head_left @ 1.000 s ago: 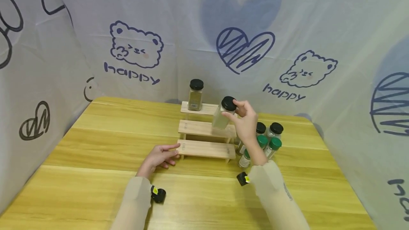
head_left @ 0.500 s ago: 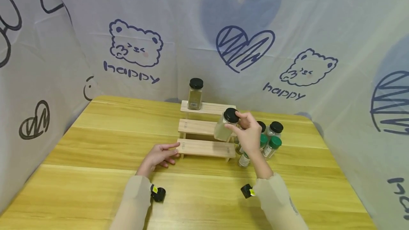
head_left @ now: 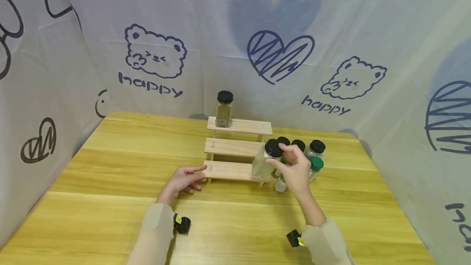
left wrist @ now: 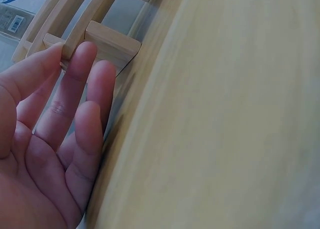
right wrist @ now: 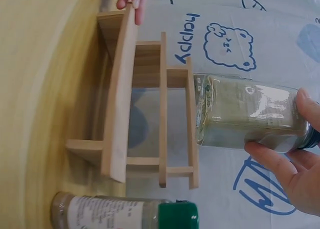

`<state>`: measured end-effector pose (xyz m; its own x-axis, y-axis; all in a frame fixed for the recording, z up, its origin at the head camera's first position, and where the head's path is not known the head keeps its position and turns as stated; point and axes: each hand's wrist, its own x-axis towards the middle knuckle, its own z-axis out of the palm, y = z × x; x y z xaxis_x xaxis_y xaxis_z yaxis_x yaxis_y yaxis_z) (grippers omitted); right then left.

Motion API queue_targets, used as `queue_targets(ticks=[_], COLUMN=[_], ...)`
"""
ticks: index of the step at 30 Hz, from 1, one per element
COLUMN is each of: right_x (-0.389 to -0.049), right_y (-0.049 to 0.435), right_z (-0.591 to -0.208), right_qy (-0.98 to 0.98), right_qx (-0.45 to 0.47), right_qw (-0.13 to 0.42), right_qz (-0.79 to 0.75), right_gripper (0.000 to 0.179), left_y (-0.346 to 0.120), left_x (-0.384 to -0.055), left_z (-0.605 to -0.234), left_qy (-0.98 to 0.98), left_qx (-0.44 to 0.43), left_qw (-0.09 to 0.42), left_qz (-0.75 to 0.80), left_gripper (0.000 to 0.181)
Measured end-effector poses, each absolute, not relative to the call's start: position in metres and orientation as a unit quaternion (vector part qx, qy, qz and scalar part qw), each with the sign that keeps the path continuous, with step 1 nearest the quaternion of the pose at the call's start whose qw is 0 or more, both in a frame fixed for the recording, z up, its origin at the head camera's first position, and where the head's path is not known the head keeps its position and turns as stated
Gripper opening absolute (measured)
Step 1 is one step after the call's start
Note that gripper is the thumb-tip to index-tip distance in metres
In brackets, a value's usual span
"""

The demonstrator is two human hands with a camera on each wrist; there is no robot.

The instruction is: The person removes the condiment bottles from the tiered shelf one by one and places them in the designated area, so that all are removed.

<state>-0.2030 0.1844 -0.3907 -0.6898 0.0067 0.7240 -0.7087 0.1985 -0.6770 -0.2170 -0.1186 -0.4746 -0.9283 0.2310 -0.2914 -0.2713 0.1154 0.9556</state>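
Observation:
My right hand [head_left: 297, 171] holds a square glass spice jar [head_left: 261, 163] with a black lid, thumb and fingers pinching it near the lid. Pale powder fills the jar, which tilts in front of the right end of a three-step wooden rack [head_left: 235, 147] in the head view. In the right wrist view the jar's base [right wrist: 202, 109] is beyond the lowest step and overlaps the top board's edge. At the rack's left end, my left hand [head_left: 185, 180] pinches the lowest board between thumb and fingertips; its other fingers [left wrist: 87, 124] curl loosely below.
Another black-lidded jar [head_left: 223, 111] with brownish contents stands on the top step's left. Several jars with black or green lids, one green-lidded jar [head_left: 315, 165] among them, crowd the table right of the rack, partly behind my right hand. A printed cloth [head_left: 220, 44] hangs behind the table.
My right hand has carried the jar down, toward me and slightly right, from before the upper steps to over the lowest step. My left hand has stayed at the rack's end.

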Motion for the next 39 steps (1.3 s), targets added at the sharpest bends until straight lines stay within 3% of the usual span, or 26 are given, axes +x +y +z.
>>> queue_targets(ticks=[24, 31, 37, 39], right_x=[-0.140, -0.138, -0.158, -0.158], right_y=[0.217, 0.237, 0.276, 0.280], right_z=[-0.391, -0.403, -0.448, -0.447], right_qy=[-0.736, -0.728, -0.679, -0.694], right_qx=[0.152, 0.137, 0.206, 0.184], right_qw=[0.247, 0.234, 0.242, 0.251], right_qz=[0.612, 0.629, 0.662, 0.650], right_gripper=[0.039, 0.040, 0.043, 0.042], left_y=[-0.117, -0.118, -0.119, -0.118], left_x=[-0.209, -0.217, -0.217, -0.218], left_z=[-0.458, -0.476, -0.477, -0.477], left_qy=[0.715, 0.712, 0.713, 0.713], left_qx=[-0.009, -0.013, -0.013, -0.012], left_qw=[0.197, 0.194, 0.194, 0.195], left_qz=[0.671, 0.674, 0.674, 0.674], left_gripper=[0.040, 0.042, 0.043, 0.043])
